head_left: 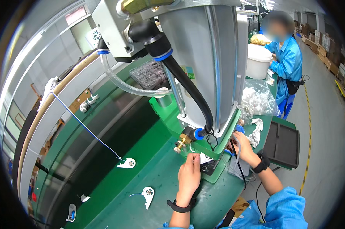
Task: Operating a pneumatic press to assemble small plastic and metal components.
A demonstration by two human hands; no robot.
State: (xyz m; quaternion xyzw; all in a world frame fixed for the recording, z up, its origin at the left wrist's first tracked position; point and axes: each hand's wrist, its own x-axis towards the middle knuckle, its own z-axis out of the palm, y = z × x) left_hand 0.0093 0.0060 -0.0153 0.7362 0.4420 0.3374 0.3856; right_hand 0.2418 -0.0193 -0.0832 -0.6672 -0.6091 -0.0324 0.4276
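Part (206, 157), white, is sitting at press (195, 49) base near tabletop's (119, 206) right edge, likely handling light, stiff, slick, best taken by its rim; left hand (189, 173) touching there, fingers narrow, right hand (246, 149) reaching behind press, both holds unclear.

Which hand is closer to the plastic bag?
Right. The right hand is just this side of the bag; the left hand is farther left, by the machine.
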